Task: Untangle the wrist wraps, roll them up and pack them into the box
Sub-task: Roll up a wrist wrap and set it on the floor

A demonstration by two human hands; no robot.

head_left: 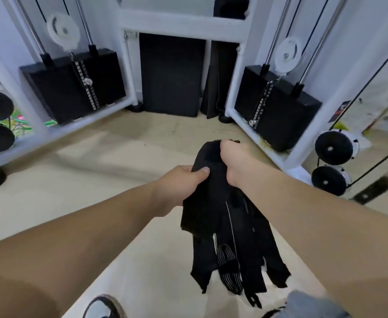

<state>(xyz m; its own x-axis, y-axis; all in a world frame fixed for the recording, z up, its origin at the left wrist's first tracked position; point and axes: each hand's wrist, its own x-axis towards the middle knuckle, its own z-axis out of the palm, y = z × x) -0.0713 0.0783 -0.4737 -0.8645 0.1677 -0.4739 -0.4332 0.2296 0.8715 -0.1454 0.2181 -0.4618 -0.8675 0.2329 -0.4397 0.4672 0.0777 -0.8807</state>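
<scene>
**Wraps bunched, untangle pending**

L hand (183,182) pinches wrist wraps (213,216) at upper left edge, thumb on top. R hand (235,164) grip closed round bundle top. Long axis vertical: tails hang below both hands, above floor (96,191). Box not seen.

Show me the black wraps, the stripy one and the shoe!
black wraps (208,203): head view, middle of the hanging bundle.
stripy wrap (228,266): head view, its white-lined dangling end.
shoe (101,309): head view, its pale toe.
</scene>
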